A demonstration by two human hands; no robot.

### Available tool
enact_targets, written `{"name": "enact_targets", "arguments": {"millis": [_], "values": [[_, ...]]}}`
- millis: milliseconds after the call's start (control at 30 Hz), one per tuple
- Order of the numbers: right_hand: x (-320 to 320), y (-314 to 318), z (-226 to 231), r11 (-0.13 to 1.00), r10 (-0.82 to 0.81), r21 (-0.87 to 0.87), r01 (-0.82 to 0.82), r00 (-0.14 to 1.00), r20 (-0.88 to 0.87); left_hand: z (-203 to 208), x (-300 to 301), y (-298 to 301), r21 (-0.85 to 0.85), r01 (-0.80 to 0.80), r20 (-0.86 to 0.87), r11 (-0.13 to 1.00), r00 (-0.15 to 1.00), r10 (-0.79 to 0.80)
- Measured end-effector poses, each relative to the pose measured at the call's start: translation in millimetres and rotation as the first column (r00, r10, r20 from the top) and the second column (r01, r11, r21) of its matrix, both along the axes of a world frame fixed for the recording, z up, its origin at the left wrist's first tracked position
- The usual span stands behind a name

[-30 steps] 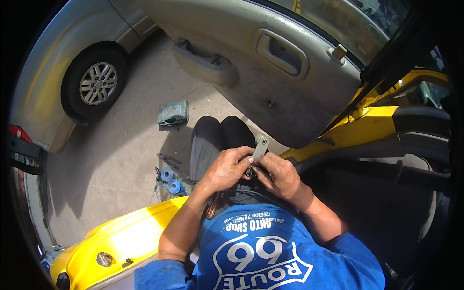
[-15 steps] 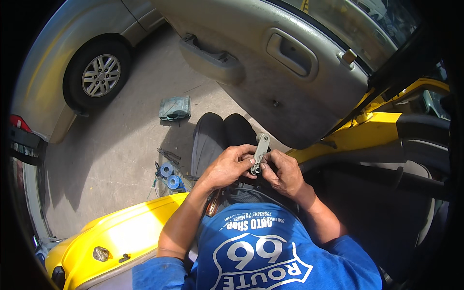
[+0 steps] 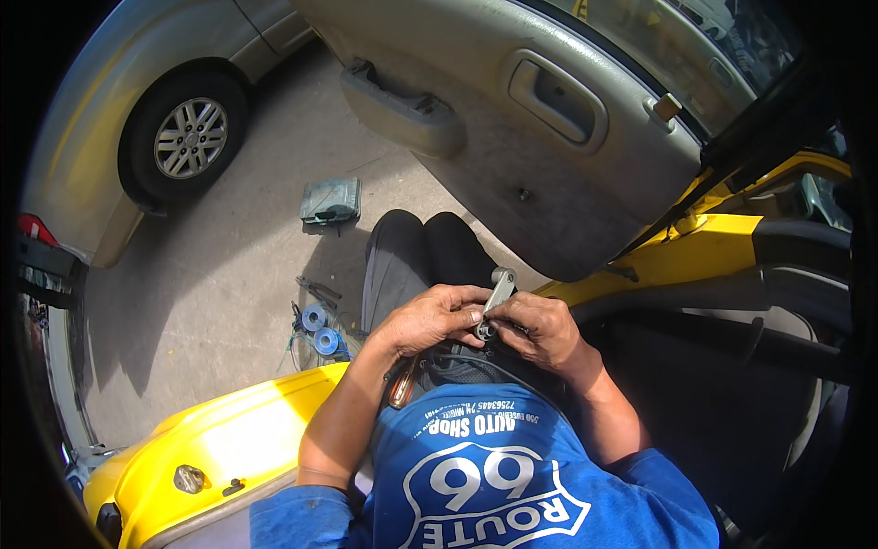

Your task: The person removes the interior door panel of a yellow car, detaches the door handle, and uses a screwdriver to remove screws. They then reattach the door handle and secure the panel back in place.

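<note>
A grey window crank handle (image 3: 500,289) is held over my lap, its knob end pointing away from me. My left hand (image 3: 430,320) grips its near end from the left, thumb and fingers closed on it. From the right, my right hand (image 3: 546,334) pinches the same end, with its thumb and forefinger pressed at the handle's side. Whether a small part sits between the right fingers cannot be made out. Beyond my hands is the open car door panel (image 3: 476,119), with a bare spindle (image 3: 524,195) sticking out of its lower part.
Left on the ground are a green tool case (image 3: 331,200), pliers (image 3: 318,291) and blue spools (image 3: 326,341). A screwdriver (image 3: 402,392) lies against my left hip. The yellow bodywork (image 3: 247,421) at lower left carries two small parts. Dark car interior (image 3: 704,393) is at right.
The crank handle has tilted to the right and dropped slightly. My right fingers have closed further over its near end, while my left hand keeps its grip.
</note>
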State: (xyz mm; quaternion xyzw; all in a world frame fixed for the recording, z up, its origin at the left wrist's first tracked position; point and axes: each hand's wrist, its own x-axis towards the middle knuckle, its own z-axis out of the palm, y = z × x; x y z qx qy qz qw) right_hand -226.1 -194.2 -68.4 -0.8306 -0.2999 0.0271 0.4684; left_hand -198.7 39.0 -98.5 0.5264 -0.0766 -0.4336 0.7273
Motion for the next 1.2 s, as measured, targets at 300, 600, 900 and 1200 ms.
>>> {"name": "enact_targets", "arguments": {"millis": [300,600,900,1200], "values": [[2,-10,4,0.975,0.125,-0.195,-0.108,0.989,0.080,1,2,-1,0.196,0.113,0.109,0.974,0.985,-0.136],[-1,1,-2,0.989,0.147,-0.051,-0.139,0.866,0.478,-2,1,4,-0.018,0.063,-0.195,0.998,0.979,-0.065],[-15,16,-2,0.933,-0.275,0.156,0.323,0.924,-0.266,14,2,6,-0.055,-0.091,-0.093,0.994,0.992,0.085],[-10,1,11,0.962,-0.272,-0.043,0.268,0.949,-0.162,17,-4,-3,0.202,-0.083,0.247,0.976,0.969,0.031]]}}
